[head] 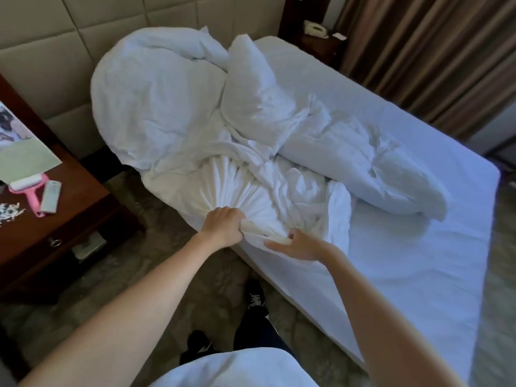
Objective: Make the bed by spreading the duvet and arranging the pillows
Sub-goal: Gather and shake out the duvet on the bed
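Note:
A crumpled white duvet [173, 107] lies heaped over the head end of the bed [418, 219], with a rolled part [363, 169] trailing toward the middle. A white pillow [251, 88] stands tilted on top of the heap. My left hand [222, 226] is shut on a gathered, pleated edge of the duvet at the near side of the mattress. My right hand [296, 244] sits just right of it, thumb and fingers pinching the same bunched edge, the other fingers stretched out.
A dark wooden nightstand [83, 208] at the left holds a pink lint roller [28, 188] and a remote [51, 195]. Padded headboard [55, 51] behind. A second nightstand with a phone [315, 30] and brown curtains [432, 51] stand at the far side. My feet [255, 300] are on patterned carpet.

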